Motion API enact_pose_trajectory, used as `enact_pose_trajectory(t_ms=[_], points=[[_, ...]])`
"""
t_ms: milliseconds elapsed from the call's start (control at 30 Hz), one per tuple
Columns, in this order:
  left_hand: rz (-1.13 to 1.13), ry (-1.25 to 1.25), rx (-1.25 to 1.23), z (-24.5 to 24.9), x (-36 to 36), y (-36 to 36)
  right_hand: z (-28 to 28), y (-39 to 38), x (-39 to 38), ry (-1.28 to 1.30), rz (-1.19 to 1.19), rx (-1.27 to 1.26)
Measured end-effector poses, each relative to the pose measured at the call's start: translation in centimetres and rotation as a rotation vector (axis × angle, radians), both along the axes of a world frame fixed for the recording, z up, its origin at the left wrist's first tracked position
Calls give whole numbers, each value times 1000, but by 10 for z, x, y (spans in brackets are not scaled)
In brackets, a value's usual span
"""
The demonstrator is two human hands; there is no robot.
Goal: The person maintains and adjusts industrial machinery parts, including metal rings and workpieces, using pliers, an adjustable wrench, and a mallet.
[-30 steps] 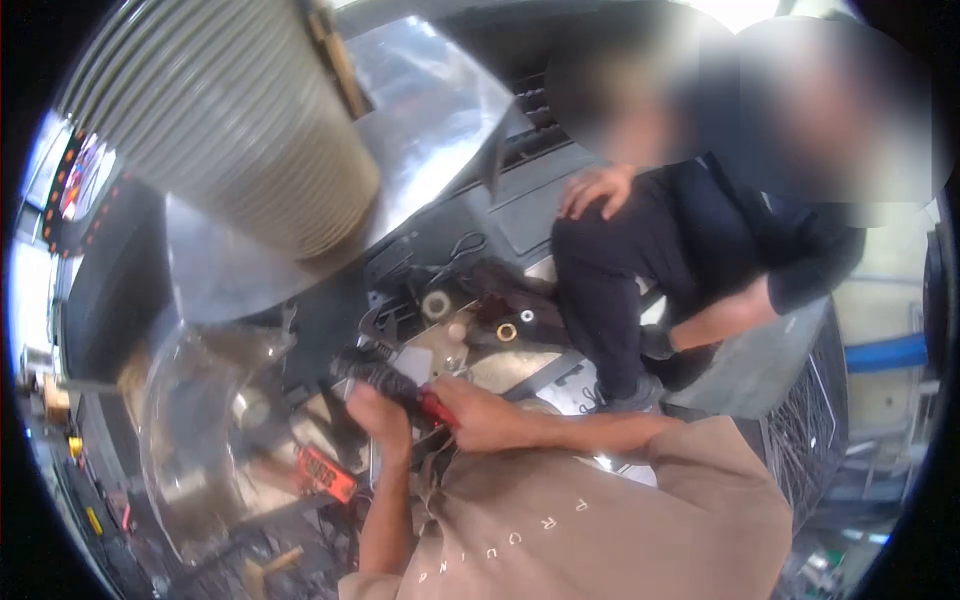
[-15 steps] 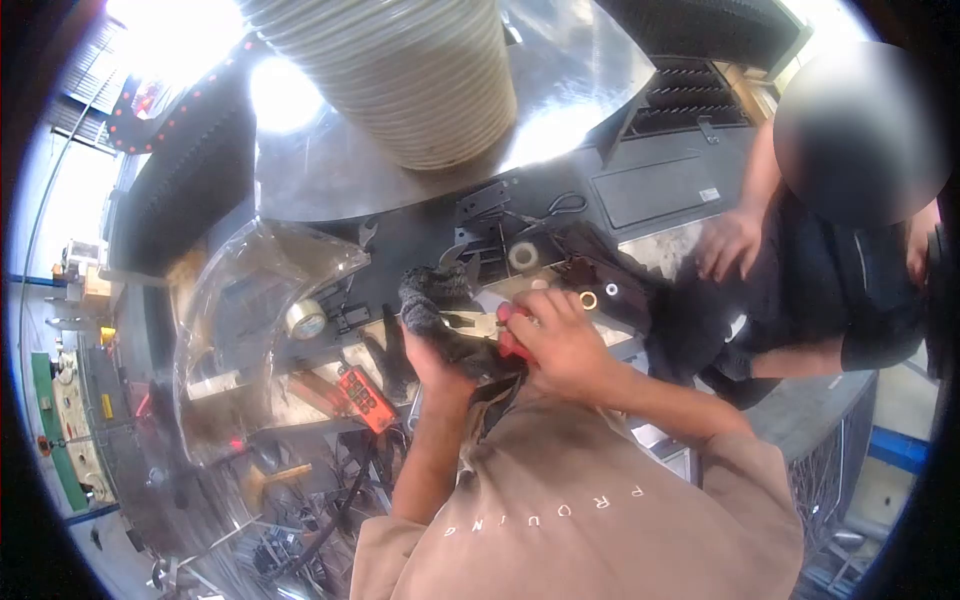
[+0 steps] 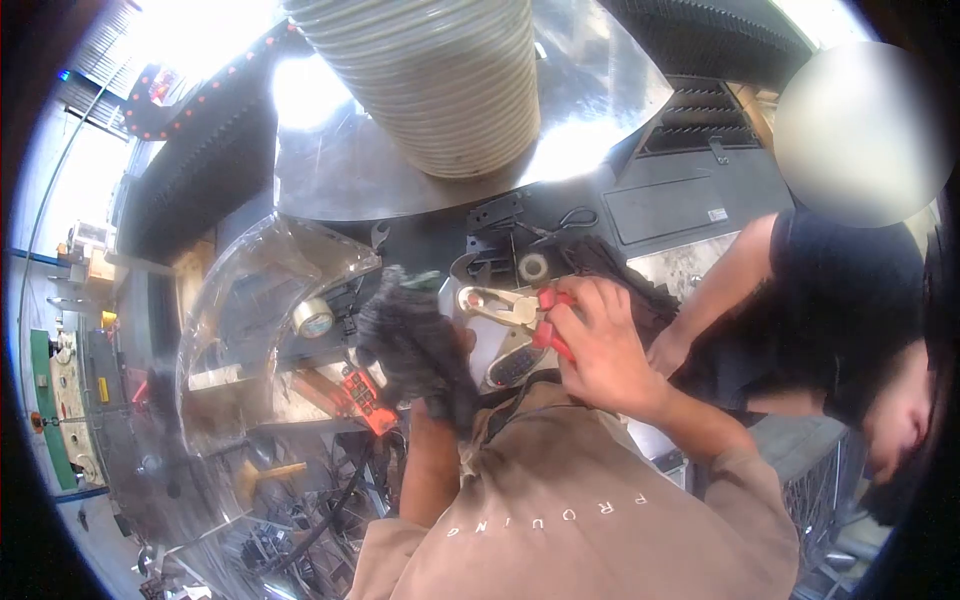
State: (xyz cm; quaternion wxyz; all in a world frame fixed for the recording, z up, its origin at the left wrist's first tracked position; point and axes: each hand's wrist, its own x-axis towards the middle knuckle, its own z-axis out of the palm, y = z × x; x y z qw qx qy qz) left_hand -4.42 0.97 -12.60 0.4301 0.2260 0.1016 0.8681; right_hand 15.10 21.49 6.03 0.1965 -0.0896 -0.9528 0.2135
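My right hand is wrapped round the red handles of pliers, whose metal jaws point left and stand apart. A small reddish-white thing shows at the jaws, too small to name. Dark gloves, smeared by motion, are bunched over my left hand, to the left of the pliers; most of its fingers are hidden, and a bit of skin shows at the bundle's right edge. Below the pliers lies a dark handheld device with buttons. An orange controller is left of my left wrist.
A large ribbed hose hangs over a shiny metal sheet. Clear plastic, a tape roll, a smaller roll, a wrench and scissors lie about. A person in black is at the right.
The gloves and my left hand have shifted left and blurred, away from the pliers. My right hand has moved slightly right, and the jaws now show clearly. The other person's arms have moved lower.
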Motion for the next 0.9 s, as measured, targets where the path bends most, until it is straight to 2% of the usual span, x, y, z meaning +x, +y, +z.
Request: enact_pose_trajectory(t_ms=[100,233,267,467,533,567,633,667,767,800,867,900], points=[[39,-25,-111,1,16,2,4,-5,-5,2,44,17],[101,-60,-324,35,45,6,0,-15,-14,4,23,40],[113,-70,-374,41,44,23,-1,-15,-14,-12,13,43],[186,-136,-631,84,44,12,-3,-16,-14,-60,22,77],[533,498,-1001,98,41,1,-5,-18,-15,-68,28,84],[538,496,-1002,104,44,2,-5,-18,-16,-63,26,81],[420,-153,-819,158,52,22,-6,-19,-17,-54,27,80],[424,-152,-820,156,50,20,-7,-20,-18,-43,29,80],[472,156,-1169,166,53,20,-9,-23,-20,-29,46,53],[475,153,-1170,167,56,21,-10,-24,-20,-28,58,28],[448,104,-925,168,57,22,-6,-26,-20,-46,63,10],[451,104,-925,163,57,20,-4,-28,-19,-66,62,-9]])
